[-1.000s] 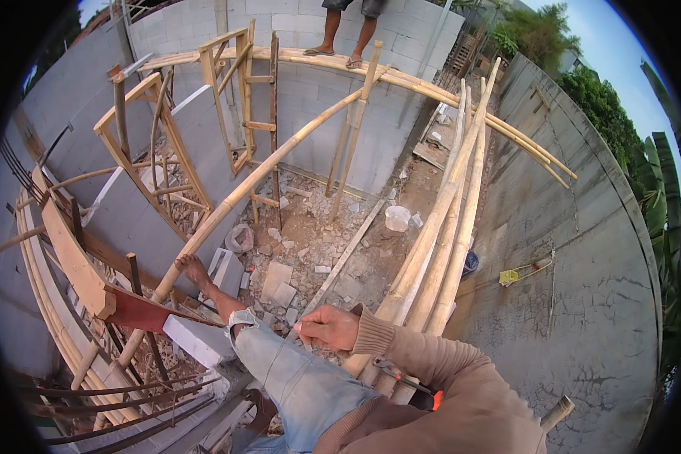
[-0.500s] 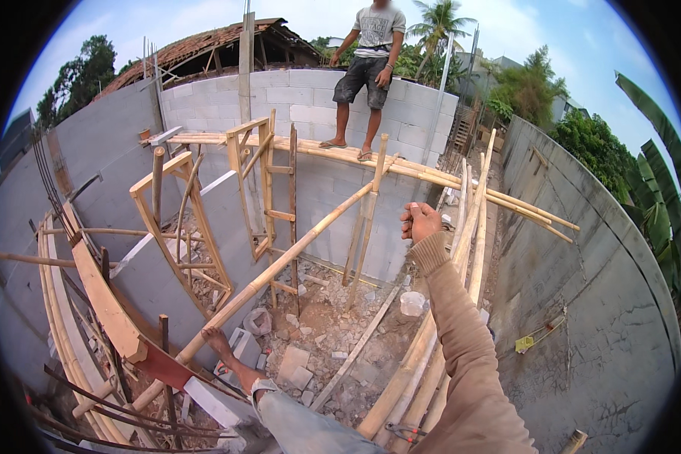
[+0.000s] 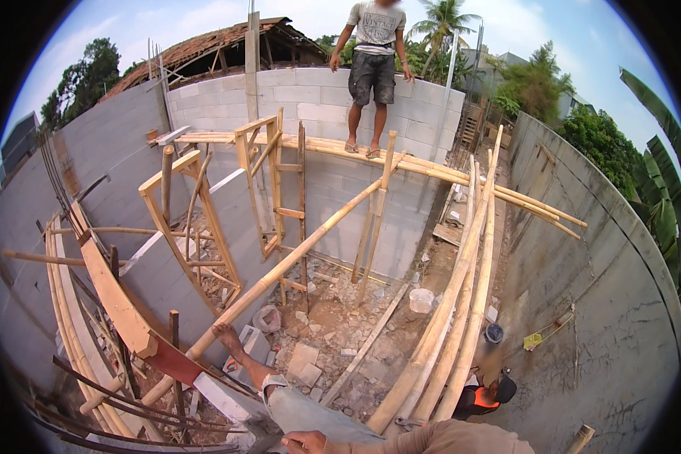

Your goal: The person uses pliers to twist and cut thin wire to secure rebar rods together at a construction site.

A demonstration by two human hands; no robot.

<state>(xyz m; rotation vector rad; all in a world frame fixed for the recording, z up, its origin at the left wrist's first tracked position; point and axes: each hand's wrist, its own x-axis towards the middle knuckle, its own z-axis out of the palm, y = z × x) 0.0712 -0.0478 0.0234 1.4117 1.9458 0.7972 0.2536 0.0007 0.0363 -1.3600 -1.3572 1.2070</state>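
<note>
My right hand [image 3: 304,442] is low at the bottom edge, beside my leg in faded jeans [image 3: 310,412]. Its brown sleeve [image 3: 461,437] crosses in from the right. The frame edge cuts off part of the fingers, so their grip cannot be told. My left hand is out of view. My bare foot [image 3: 225,333] rests against a slanting bamboo pole [image 3: 284,265]. Just beyond my sleeve, several long bamboo poles [image 3: 461,303] run away from me toward the far scaffold.
A person [image 3: 369,68] stands on the bamboo scaffold [image 3: 431,170] by the far block wall. Below right is another person in a dark cap [image 3: 505,389], near a dark bucket [image 3: 494,333]. Wooden frames [image 3: 204,227] stand left; rubble [image 3: 333,318] covers the ground; a grey wall [image 3: 605,303] rises right.
My right hand has dropped from its raised place over the poles to the bottom edge. The person below right has come into view. The standing person's arms are now lower and spread.
</note>
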